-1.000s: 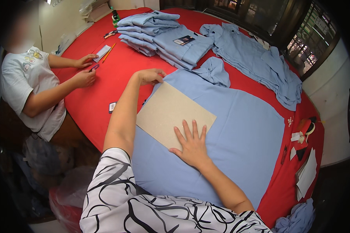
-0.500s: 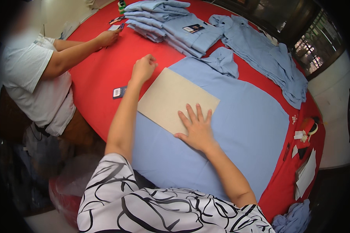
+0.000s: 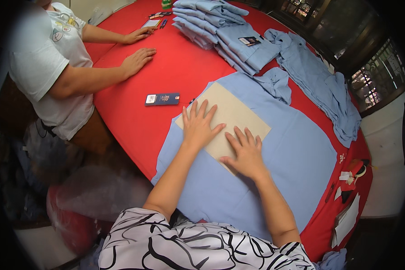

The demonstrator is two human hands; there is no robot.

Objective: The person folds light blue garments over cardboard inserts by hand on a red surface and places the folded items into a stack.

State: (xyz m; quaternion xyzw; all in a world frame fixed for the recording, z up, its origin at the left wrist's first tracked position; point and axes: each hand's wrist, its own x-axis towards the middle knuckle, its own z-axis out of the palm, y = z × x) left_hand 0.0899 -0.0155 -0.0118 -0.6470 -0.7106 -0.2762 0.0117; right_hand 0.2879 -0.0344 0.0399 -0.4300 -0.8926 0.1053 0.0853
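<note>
Near the middle of the red-covered table [image 3: 126,121], head view: grey-beige cardboard sheet [image 3: 231,110], flat, plain-faced, straight-edged, lying slantwise on a spread light-blue garment [image 3: 288,175]. Garment mostly smooth, faint creases. Left hand [image 3: 197,127] palm-down over the sheet's left part, fingers spread wide, grasping nothing. Right hand [image 3: 245,155] palm-down over its near part, fingers likewise fanned, thumb out to the left. Navy tag [image 3: 168,99] on red cloth, just left of the garment. Container: clear plastic bag [image 3: 114,186], near left, beyond the table edge; red shows inside or behind it, cannot tell which.
</note>
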